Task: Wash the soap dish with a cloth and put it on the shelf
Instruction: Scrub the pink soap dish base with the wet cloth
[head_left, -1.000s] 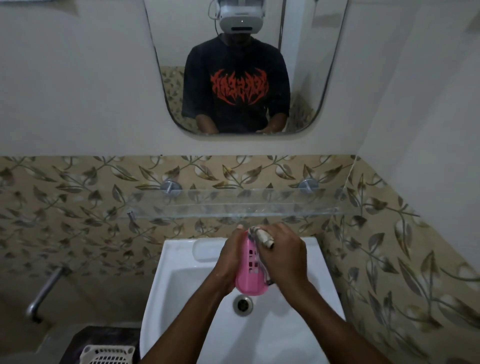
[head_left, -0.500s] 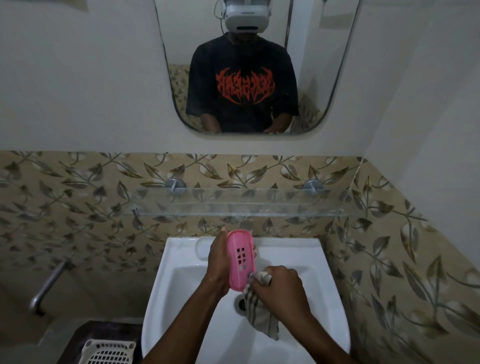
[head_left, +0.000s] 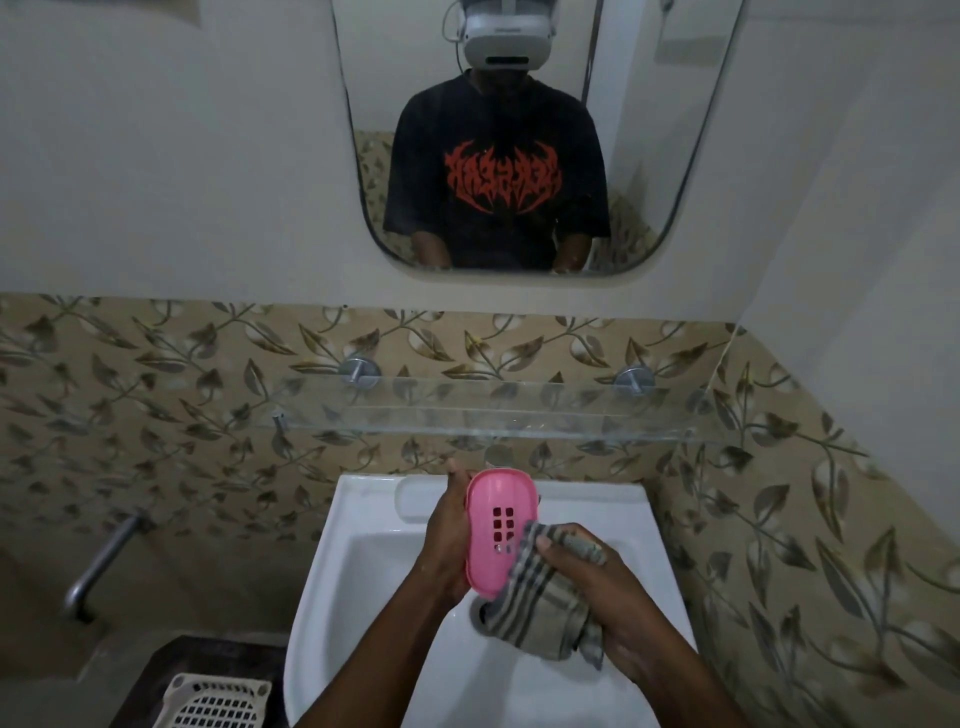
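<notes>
The pink soap dish (head_left: 496, 525), with a block of small drain holes, stands on end above the white basin (head_left: 363, 582). My left hand (head_left: 447, 540) grips it from the left side and behind. My right hand (head_left: 602, 587) holds a grey striped cloth (head_left: 540, 608), bunched against the dish's lower right edge and hanging over the drain. A glass shelf (head_left: 493, 418) on two metal pegs runs along the tiled wall just above the basin, with nothing on it.
A mirror (head_left: 519, 135) hangs above the shelf. A metal pipe (head_left: 104, 561) juts from the wall at the left. Below it, a white perforated basket (head_left: 218, 701) sits beside the basin. The right wall stands close to the basin.
The cloth hand slid from the dish's top down to its lower right edge, and the cloth now hangs open over the drain. The dish has turned its holed face toward me.
</notes>
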